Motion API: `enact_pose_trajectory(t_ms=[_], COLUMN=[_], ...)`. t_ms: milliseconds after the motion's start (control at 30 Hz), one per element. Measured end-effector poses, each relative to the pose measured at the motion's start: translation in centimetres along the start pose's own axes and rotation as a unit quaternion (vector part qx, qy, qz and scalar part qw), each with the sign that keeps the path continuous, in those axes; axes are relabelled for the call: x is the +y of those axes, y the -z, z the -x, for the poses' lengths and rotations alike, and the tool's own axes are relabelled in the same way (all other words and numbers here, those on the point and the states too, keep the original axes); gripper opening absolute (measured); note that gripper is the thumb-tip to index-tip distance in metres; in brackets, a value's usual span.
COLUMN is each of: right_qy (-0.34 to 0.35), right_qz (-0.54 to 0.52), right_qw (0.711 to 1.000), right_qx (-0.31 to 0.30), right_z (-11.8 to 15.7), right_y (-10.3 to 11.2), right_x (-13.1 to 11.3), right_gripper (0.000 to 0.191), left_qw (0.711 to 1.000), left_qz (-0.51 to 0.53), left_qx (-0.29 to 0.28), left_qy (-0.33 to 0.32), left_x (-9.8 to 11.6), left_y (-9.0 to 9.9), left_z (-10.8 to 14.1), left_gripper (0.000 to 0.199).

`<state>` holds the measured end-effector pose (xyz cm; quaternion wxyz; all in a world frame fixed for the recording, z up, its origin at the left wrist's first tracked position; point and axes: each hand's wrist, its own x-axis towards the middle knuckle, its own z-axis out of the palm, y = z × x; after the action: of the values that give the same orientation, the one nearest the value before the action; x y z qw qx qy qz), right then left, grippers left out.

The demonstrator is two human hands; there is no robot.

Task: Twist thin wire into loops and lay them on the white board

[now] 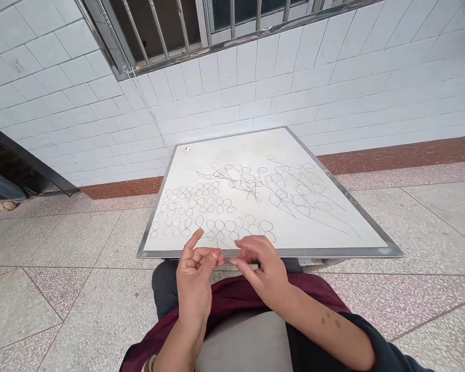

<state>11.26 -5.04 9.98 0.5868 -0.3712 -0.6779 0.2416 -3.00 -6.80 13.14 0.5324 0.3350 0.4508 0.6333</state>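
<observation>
My left hand (196, 281) is held up at the near edge of the table, thumb and index finger pinched together. A thin wire seems to be in that pinch, though it is too fine to follow clearly. Just to the right is my right hand (266, 268), its thumb apart from its curved fingers, with nothing visible between them. Beyond both hands, rows of small thin wire loops (204, 205) lie on the left of the white tabletop (232, 147). Longer wires with looped ends (282, 194) spread over its middle and right.
A grey metal trim (333, 252) edges the tabletop. A small white and red object (188, 150) sits in its far left corner. Behind stands a white tiled wall (232, 98) with a barred window (232, 20). Speckled floor tiles (101, 294) surround the table.
</observation>
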Motion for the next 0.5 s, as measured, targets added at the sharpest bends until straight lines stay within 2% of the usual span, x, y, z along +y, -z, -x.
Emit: enact_pose_trajectory(t_ms=[100, 233, 367, 500], right_qy=[-0.149, -0.279, -0.345, -0.35], right_qz=[-0.083, -0.219, -0.279, -0.293], right_qw=[0.985, 0.933, 0.89, 0.887], right_qx=[-0.029, -0.065, -0.104, -0.078], right_z=[-0.35, -0.74, -0.55, -0.3], right_y=[0.0, -0.09, -0.25, -0.48], right_x=[-0.1, 0.06, 0.19, 0.15], right_gripper=[0.01, 0.02, 0.025, 0.023], left_qw=[1.0, 1.0, 1.0, 0.999], left_qz=[-0.02, -0.029, -0.023, -0.017], left_qx=[-0.003, -0.001, -0.001, -0.012], left_qy=[0.008, 0.009, 0.008, 0.028], left_x=[0.11, 0.01, -0.21, -0.25], left_y=[0.23, 0.46, 0.56, 0.76], left_z=[-0.01, -0.12, -0.28, -0.43], left_gripper=[0.057, 0.053, 0.052, 0.053])
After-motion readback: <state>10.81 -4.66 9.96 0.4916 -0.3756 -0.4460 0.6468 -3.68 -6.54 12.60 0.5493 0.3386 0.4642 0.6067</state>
